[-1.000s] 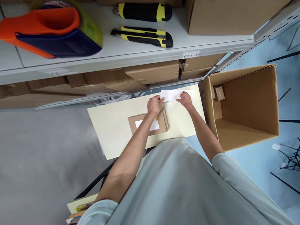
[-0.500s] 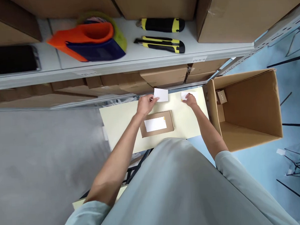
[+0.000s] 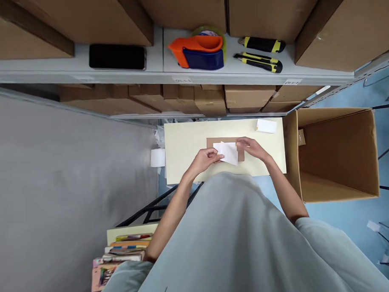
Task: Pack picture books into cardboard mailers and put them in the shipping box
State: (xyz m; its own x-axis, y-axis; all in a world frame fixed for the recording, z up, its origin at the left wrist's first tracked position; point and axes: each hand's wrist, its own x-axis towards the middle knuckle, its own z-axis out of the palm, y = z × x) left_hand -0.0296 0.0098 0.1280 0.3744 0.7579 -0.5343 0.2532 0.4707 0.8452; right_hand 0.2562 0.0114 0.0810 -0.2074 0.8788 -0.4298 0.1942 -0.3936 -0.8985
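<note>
A small brown cardboard box (image 3: 213, 142) lies on a pale yellow table (image 3: 184, 146). Over it I hold a white label (image 3: 228, 152) between both hands. My left hand (image 3: 207, 158) pinches its left edge. My right hand (image 3: 250, 147) grips its right edge. The label covers most of the box top. More white labels (image 3: 266, 126) lie at the table's far right corner.
A big open cardboard carton (image 3: 338, 153) stands right of the table, with a small box inside. On the grey shelf (image 3: 160, 72) above lie a black phone (image 3: 117, 57), an orange tape dispenser (image 3: 199, 53) and two yellow-black utility knives (image 3: 262, 53). Books (image 3: 121, 250) are stacked at the lower left.
My left hand carried one white label from the far side of the table back over the brown box. My right hand left the remaining labels and joined it. The view has shifted left.
</note>
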